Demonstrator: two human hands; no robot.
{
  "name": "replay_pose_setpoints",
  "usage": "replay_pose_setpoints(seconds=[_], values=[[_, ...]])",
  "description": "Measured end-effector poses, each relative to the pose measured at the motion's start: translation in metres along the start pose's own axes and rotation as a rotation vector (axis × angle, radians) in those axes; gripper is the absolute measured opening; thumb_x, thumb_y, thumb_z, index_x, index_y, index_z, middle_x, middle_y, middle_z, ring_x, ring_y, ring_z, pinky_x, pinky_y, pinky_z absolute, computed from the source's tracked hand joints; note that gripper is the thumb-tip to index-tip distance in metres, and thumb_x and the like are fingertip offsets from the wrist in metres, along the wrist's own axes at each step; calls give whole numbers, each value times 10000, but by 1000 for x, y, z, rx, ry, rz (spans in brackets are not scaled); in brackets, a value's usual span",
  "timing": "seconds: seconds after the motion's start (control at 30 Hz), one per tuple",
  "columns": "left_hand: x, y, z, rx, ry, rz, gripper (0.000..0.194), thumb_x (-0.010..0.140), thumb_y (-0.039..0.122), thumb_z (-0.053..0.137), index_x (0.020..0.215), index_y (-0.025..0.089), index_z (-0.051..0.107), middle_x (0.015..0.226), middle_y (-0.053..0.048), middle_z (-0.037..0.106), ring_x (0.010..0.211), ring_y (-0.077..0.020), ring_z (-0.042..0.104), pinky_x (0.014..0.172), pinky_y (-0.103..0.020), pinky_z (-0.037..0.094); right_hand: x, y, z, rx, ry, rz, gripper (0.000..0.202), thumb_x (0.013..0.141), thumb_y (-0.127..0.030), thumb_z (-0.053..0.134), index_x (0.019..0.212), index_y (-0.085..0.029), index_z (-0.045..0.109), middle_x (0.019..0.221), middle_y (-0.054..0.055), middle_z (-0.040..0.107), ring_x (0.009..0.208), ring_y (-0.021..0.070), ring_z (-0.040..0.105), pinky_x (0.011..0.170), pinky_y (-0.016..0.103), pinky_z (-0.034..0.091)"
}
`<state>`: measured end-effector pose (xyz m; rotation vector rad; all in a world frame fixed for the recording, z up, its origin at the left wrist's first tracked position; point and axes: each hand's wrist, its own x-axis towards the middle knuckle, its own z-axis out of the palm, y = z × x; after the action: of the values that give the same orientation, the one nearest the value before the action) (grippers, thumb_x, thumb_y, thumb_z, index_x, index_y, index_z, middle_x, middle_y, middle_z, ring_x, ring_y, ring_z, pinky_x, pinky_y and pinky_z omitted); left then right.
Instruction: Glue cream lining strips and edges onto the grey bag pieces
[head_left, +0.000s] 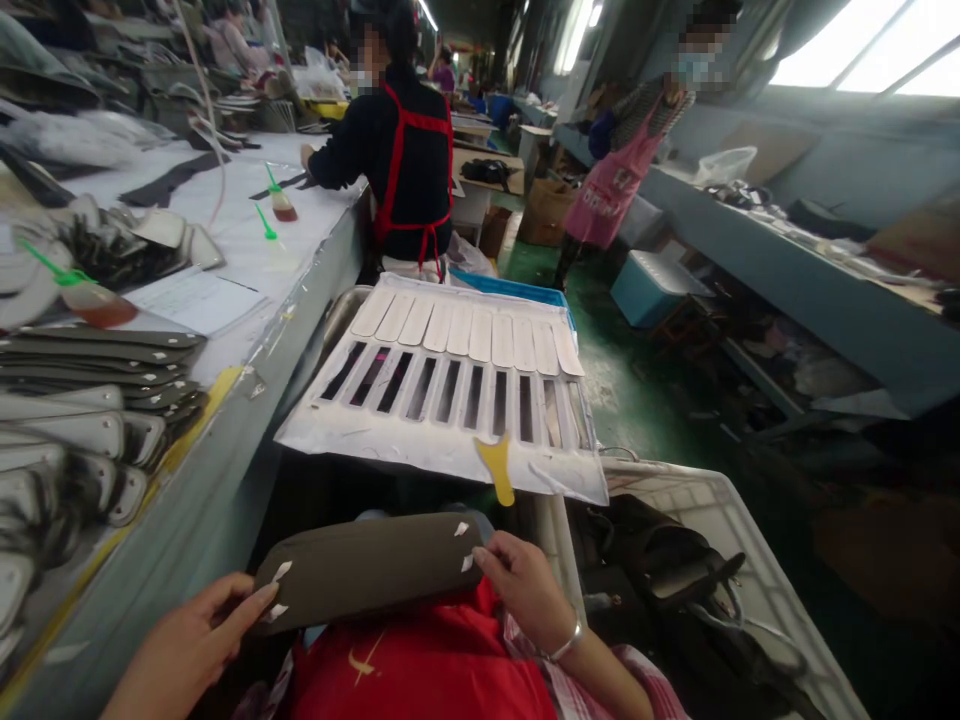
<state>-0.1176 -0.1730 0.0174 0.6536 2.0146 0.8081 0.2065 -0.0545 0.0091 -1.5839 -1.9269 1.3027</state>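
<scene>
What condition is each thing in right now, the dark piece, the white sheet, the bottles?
Dark padded piece: flat, held at both ends.
Left hand: fingertips on its left end.
Right hand: pinching its right end.
White sheet: many slots empty, strips remaining along top.
Yellow scraper: lying on sheet edge.
Green-capped bottle: lying tilted.

bench (300, 300) | on it: stacked grey pieces (82, 400), paper sheet (195, 300), glue bottle (86, 295)

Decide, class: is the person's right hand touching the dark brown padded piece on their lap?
Touching. The head view shows the right hand with fingertips pinching the right end of the dark brown padded piece.
</scene>
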Motion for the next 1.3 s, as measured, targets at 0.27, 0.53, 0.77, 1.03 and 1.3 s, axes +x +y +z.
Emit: replay_pose_setpoints(seconds=[0.27,0.53,0.77,1.03,1.3], values=[[3,9,-2,93,-90,81,425,748,596,470,708,179,538,421,76,397,374,-99,391,386,-190,288,8,0,3,8,-113,92,360,770,-510,445,600,-194,468,511,-36,401,480,106,356,452,220,275],[10,9,-6,100,-62,182,339,781,475,475,625,175,500,438,76,394,413,-90,378,437,-207,273,10,3,4,5,-154,170,413,740,-589,446,587,-205,450,437,-54,322,395,86,240,371,225,191],[16,8,-11,153,-64,228,314,759,444,499,598,174,500,481,61,443,449,-97,403,461,-215,284,12,-10,5,36,-183,227,425,698,-605,480,569,-205,420,433,-63,290,392,79,226,380,223,153],[21,7,-15,112,-125,192,311,736,447,502,590,172,496,455,60,437,410,-95,395,418,-211,263,12,-10,8,100,-224,290,427,670,-610,508,575,-201,428,402,-84,257,372,61,181,388,214,114],[19,11,-20,203,-114,262,270,741,391,513,599,164,548,475,46,479,450,-104,423,468,-219,286,9,-18,7,39,-169,244,420,690,-587,504,562,-193,438,402,-80,292,364,55,200,380,212,137]])
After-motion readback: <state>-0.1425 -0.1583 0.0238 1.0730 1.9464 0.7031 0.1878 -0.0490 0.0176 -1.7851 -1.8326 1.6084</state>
